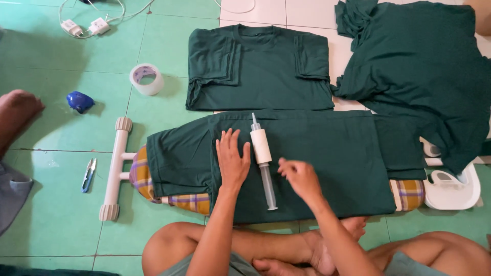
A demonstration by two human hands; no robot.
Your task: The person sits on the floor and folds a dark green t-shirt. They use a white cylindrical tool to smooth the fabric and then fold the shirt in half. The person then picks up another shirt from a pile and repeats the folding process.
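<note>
A dark green T-shirt [327, 158] lies spread over a low ironing board with a plaid cover [146, 181]. My left hand [232, 158] rests flat on the shirt, fingers apart. My right hand [299, 176] hovers just over the shirt with fingers loosely curled, holding nothing. Between the two hands lies a large clear syringe wrapped in white paper [262, 158], tip pointing away from me.
A folded green shirt [258, 69] lies beyond the board and a loose pile of green shirts [419, 61] at the far right. Tape roll [147, 78], blue object [79, 101], thread snips [88, 175], chargers [84, 26] lie left. White iron rest [452, 189] at right. Another person's foot [15, 112] at left edge.
</note>
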